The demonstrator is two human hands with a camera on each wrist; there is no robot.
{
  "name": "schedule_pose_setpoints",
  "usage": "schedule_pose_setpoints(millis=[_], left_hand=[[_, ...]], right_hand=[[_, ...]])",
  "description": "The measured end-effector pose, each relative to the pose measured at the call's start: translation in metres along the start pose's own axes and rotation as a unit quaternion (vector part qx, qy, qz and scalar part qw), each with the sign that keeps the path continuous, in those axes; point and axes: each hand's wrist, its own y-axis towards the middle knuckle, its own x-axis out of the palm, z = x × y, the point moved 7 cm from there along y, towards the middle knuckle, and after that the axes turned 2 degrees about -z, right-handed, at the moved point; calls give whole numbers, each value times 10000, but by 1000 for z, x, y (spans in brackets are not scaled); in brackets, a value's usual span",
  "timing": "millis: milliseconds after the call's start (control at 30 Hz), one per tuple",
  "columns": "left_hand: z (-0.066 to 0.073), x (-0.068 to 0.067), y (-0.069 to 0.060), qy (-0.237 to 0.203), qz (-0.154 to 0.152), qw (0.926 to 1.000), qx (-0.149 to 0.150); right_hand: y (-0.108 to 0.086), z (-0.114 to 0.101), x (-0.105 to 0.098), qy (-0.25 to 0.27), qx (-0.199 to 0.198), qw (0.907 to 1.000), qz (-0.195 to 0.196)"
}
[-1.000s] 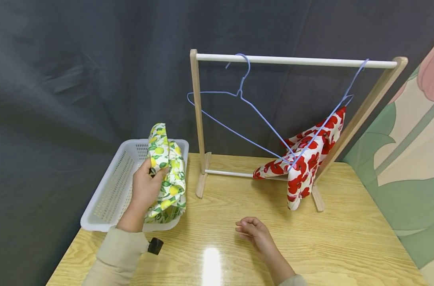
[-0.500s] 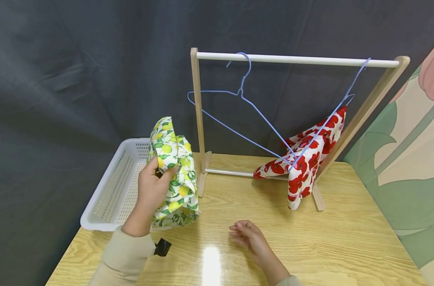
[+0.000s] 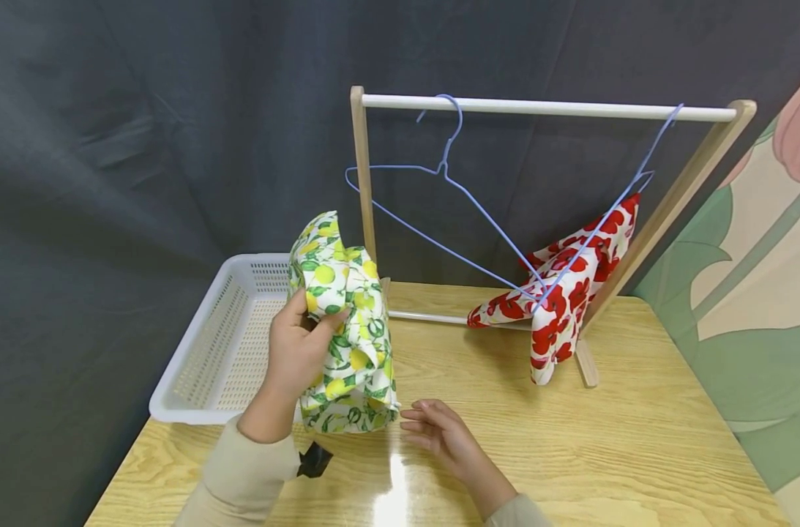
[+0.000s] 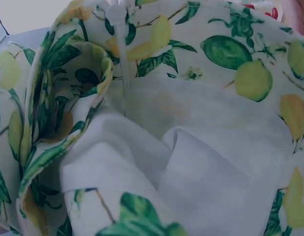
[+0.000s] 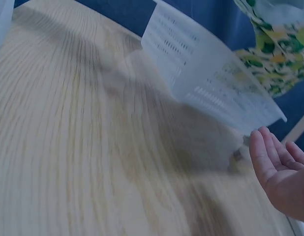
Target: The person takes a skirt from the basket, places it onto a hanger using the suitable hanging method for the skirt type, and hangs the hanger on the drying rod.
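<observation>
My left hand (image 3: 297, 351) grips a white garment (image 3: 360, 344) printed with lemons and green leaves. It hangs in loose folds over the right edge of the basket and the tabletop beside it. Close up in the left wrist view, the garment (image 4: 226, 51) shows its white lining inside an opening, with a thin white strip near the top. Near the garment's lower right corner is my right hand (image 3: 442, 435), fingers relaxed and holding nothing. The right wrist view shows the right hand (image 5: 282, 172) palm up, below the basket's rim.
A white perforated basket (image 3: 195, 351) stands at the left of the wooden table (image 3: 479, 380). Behind is a rack with a white bar (image 3: 558, 108). A bare blue hanger (image 3: 445, 165) hangs there, left of a red-flowered garment (image 3: 564, 307) on another blue hanger (image 3: 639, 176).
My left hand has carried the lemon-print garment rightward, out over the basket's right edge. The right hand has shifted left towards it, and its fingers have loosened.
</observation>
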Motion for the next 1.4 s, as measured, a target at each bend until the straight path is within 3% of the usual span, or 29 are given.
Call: schedule_pose_setpoints(millis=[300, 533, 667, 767, 967, 1133, 1233, 1400], left_hand=[[13, 18, -8, -784, -365, 9953, 436], [15, 34, -13, -1237, -796, 9868, 682], [8, 43, -16, -1400, -1029, 9828, 619], [-2, 48, -19, -1382, -1165, 9826, 425], [-26, 53, -23, -1346, -1190, 9835, -203], [-50, 53, -28, -1346, -1110, 9807, -885], [-69, 53, -33, -1361, -1147, 9749, -1335], [-99, 56, -45, -1400, -1339, 9632, -1864]], right_hand=[[3, -8, 26, 337, -145, 9981, -502], [-3, -21, 35, 864, -603, 9887, -1069], [-6, -32, 31, 1271, -1133, 9744, -1469], [-8, -38, 25, 1339, -1395, 9694, -1512], [-11, -47, 14, 905, -1499, 9803, -912], [-15, -48, -2, 268, -1315, 9907, 213], [-17, -47, -15, -86, -1153, 9893, 891], [-22, -44, -34, -351, -1053, 9833, 1444]])
